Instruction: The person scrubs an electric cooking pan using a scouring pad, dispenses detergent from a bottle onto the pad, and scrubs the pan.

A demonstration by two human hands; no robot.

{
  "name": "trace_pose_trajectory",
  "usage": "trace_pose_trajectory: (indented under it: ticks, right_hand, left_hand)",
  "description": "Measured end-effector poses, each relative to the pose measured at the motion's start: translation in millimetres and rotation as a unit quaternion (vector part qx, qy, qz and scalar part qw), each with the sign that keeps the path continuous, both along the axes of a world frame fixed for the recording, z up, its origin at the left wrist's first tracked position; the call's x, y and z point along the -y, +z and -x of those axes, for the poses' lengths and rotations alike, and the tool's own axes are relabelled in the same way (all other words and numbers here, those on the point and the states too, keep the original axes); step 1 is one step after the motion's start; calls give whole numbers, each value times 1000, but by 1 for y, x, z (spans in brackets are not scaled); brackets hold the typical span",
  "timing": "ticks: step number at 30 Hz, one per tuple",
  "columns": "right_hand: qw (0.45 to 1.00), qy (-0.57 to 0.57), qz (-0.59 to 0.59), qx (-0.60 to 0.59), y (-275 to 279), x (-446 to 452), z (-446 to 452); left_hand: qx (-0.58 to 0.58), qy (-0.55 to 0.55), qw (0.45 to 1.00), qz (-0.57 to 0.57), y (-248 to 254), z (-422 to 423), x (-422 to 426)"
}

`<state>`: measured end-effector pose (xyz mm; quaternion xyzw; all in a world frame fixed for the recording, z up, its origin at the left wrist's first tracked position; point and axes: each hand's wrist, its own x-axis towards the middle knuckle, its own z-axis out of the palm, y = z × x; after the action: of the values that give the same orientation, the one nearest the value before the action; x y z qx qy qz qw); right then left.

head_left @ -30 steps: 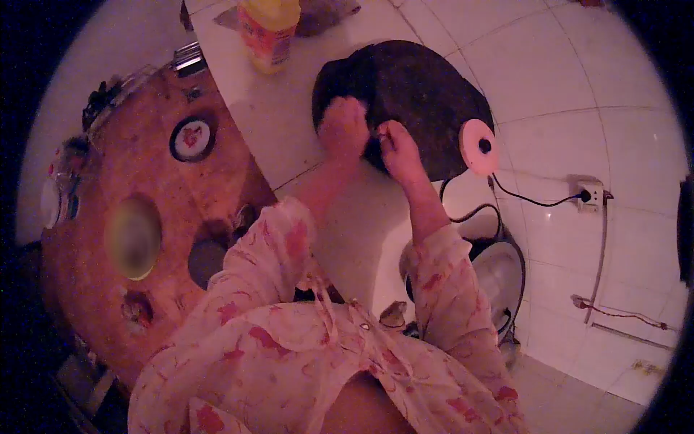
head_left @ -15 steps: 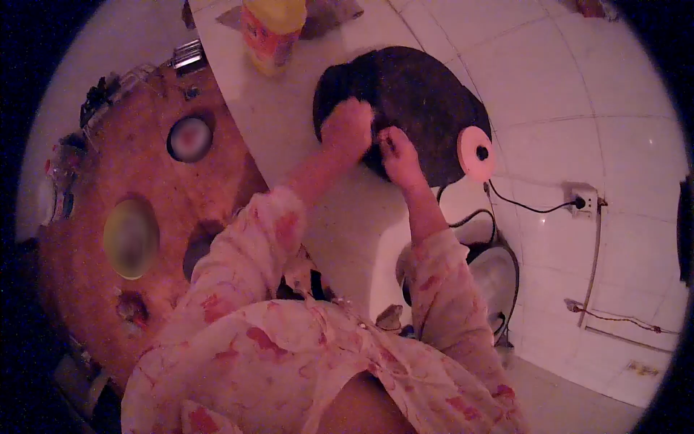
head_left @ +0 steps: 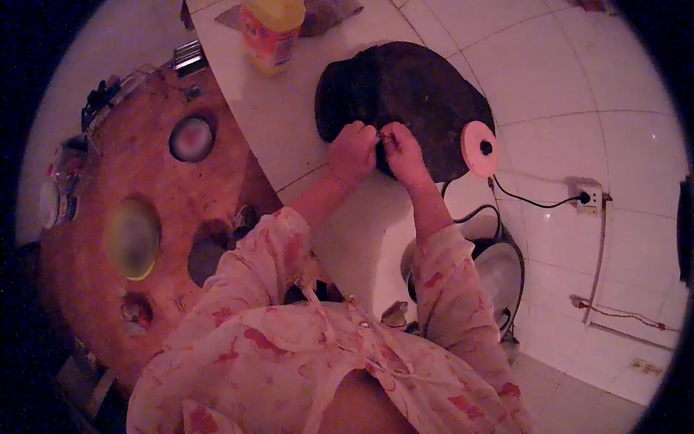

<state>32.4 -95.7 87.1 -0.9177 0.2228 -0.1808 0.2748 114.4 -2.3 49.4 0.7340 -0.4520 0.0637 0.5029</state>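
Note:
A dark, rounded object (head_left: 434, 101) with a pink-white disc (head_left: 479, 148) at its right end lies on the pale tiled counter (head_left: 325, 231). Over its near edge, my left hand (head_left: 354, 150) is closed, fingertips pinched. My right hand (head_left: 405, 154), also closed, is right beside it, thumb and fingers pressed together. Between the two sets of fingertips there is something small and dark that I cannot make out. A yellow container (head_left: 272, 36) with a red label stands on the counter beyond my left hand.
On the left, a reddish-brown round table (head_left: 173, 195) holds an oval dish (head_left: 132, 237), a small round dish (head_left: 191, 139) and other items. A black cord runs to a wall socket (head_left: 589, 197). Metal pans (head_left: 499, 282) sit beside my right sleeve.
My left hand has come down toward me and slightly right, from over the dark object to its near edge, beside my right hand. My right hand has hardly moved.

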Motion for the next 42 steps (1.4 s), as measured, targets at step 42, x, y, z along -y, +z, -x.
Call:
trace_pose_trajectory:
  ticks: [42]
  right_hand:
    - [998,-19,-55,1,-14,10,6]
  left_hand:
    - [-32,53,998,19,-8,-5,18]
